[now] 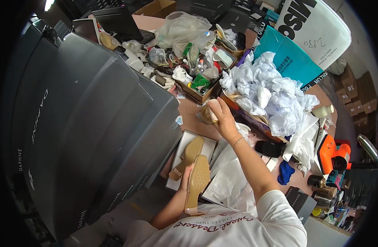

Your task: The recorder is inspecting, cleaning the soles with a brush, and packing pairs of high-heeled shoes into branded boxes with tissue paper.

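Low in the middle, my left hand (186, 178) is closed around a pair of tan heeled shoes (198, 177), their soles turned up toward me. An open shoebox (172, 181) with a pale inside lies beneath them. Farther out, my right hand (224, 121) has its fingers bent round a pale, pad-like piece (214, 108). That piece sits at the mouth of a small round yellowish container (205, 114) on the table; whether it touches the rim is hard to see. White tissue paper (232, 177) spreads under my right forearm.
Stacked dark grey shoeboxes (102, 103) wall off the left. At the back, a cardboard tray (203, 96) overflows with small items. Crumpled white paper (271, 90) fills a container right of my hand. An orange tool (331, 154) and a dark blue cloth (285, 172) lie at right.
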A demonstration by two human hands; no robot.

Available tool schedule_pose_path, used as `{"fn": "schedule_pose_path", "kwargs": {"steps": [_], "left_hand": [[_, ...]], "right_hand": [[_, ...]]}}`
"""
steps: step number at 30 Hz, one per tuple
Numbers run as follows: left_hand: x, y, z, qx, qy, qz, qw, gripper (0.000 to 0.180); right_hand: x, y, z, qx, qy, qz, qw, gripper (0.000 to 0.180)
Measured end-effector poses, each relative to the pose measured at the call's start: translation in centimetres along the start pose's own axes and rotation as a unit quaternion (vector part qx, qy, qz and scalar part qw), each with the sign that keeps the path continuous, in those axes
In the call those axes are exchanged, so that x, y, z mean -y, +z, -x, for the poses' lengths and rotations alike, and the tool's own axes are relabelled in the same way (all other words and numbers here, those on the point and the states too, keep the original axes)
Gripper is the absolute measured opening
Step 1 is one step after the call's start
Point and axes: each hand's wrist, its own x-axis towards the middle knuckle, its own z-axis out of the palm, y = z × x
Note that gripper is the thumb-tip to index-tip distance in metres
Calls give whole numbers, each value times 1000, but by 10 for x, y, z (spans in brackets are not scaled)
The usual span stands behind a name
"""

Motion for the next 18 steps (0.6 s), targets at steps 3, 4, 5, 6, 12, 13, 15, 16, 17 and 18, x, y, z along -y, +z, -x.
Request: {"fn": "schedule_pose_path", "kwargs": {"steps": [3,4,5,6,12,13,15,16,17,18], "left_hand": [[0,-9,2,65,-9,-1,998,60],[2,-4,4,38,1,-28,999,61],[3,1,6,13,12,-53,998,61],[2,4,8,15,8,-57,998,61],[5,2,14,23,15,-50,998,59],[6,-4,13,32,10,-37,999,59],[7,-3,11,35,-6,-26,999,58],[7,2,11,25,-14,-26,999,58],[8,5,11,17,-27,-31,999,58],[10,5,10,29,-34,-30,999,58]], "right_hand": [[-7,14,2,-13,33,-66,997,59],[-11,15,1,-8,39,-82,996,59],[-13,13,-1,-9,38,-81,996,58],[-16,9,-2,-11,37,-80,996,57],[4,-56,18,-219,78,-22,972,45],[3,-70,28,-269,113,3,956,44],[3,-96,55,-366,305,-423,770,45],[-8,-101,71,-405,317,-495,701,44],[-12,-105,82,-444,325,-558,621,43],[-14,-105,88,-463,354,-581,568,40]]}}
